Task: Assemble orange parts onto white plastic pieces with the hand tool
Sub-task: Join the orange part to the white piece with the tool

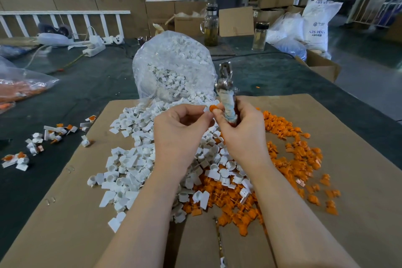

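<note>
The hand tool (226,91) stands nearly upright in the right hand (241,130), its long axis running from the wrapped handle in the palm up to the metal head, which points away from the person and a little to the left. The right fingers curl around the handle, and the thumb and forefinger reach leftward to meet the left hand (180,128). The left hand is raised with its back toward the camera, fingers bent, pinching a small white piece (206,108) with an orange part (212,107) seated at its end, just beside the tool's handle. The two hands touch at the fingertips, both forearms rising from the near edge and converging.

Below the left hand lies a heap of white pieces (130,159) spilling from a clear bag (174,65) that sits beyond the hands. Below and to the right of the right hand spreads a heap of orange parts (293,159). Both heaps rest on a sheet of cardboard (348,137). Well to the left of the left hand, a scatter of joined white-and-orange pieces (54,132) lies on the dark tabletop (87,85).
</note>
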Demonstrator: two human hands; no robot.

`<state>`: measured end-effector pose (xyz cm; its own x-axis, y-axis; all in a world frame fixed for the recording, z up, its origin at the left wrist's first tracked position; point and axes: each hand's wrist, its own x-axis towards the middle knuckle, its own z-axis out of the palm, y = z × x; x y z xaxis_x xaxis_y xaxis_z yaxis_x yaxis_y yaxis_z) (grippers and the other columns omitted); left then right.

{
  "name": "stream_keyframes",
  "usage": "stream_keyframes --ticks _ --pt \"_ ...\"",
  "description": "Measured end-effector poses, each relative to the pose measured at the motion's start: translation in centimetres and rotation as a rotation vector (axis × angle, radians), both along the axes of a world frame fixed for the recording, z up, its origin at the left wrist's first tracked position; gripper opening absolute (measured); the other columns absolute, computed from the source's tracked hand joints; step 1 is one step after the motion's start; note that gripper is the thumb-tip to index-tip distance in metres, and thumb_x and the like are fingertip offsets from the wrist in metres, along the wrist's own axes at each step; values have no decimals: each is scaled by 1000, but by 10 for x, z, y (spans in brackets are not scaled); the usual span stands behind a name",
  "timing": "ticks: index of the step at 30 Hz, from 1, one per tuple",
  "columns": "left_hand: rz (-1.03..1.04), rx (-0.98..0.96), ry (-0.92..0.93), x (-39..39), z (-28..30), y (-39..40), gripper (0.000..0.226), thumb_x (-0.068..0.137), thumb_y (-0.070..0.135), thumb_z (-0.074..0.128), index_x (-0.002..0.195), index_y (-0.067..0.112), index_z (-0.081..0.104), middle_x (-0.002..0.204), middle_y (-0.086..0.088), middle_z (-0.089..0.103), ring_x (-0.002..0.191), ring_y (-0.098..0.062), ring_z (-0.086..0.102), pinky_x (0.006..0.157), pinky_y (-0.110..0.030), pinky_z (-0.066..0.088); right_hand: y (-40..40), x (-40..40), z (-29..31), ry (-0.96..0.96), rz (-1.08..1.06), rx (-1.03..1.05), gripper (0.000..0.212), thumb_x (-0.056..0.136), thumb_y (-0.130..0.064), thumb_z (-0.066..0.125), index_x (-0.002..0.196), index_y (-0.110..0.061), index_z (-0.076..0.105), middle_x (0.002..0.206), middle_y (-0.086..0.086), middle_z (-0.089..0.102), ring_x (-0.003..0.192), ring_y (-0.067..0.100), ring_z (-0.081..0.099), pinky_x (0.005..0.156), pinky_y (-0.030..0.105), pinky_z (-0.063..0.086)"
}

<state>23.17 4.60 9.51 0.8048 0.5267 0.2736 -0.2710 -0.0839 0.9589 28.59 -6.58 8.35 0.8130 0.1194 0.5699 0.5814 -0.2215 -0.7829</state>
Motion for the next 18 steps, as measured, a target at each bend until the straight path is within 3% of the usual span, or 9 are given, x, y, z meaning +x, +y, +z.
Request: stream_keyframes --ticks 4,8,13,18 --pt "45 37 -3 2 -1 -2 15 79 12 81 75 24 74 72 3 75 73 -22 74 72 -35 62 0 0 1 -2 13 -22 9 88 -24 69 92 -27 60 75 -14 63 70 3 61 60 20 51" --pt "104 39 2 4 -2 -4 15 76 17 84 72 25 73 69 4 74 68 -18 71 67 -31 60 -1 0 1 24 53 -28 5 85 -21 64 89 -19 63 70 -10 60 61 5 55 53 24 47" --pt "146 45 8 4 -3 -2 17 79 16 82 71 26 71 67 7 72 61 -7 66 59 -19 54 -1 1 2 36 99 -63 6 87 -13 68 91 -14 65 71 -10 60 60 3 54 55 17 43" --pt "164 86 15 3 -3 0 14 83 17 79 76 24 70 70 8 73 69 -15 72 65 -26 60 -7 1 5 131 198 -44 13 87 -9 68 96 -17 65 69 -17 62 61 -6 57 56 9 42"
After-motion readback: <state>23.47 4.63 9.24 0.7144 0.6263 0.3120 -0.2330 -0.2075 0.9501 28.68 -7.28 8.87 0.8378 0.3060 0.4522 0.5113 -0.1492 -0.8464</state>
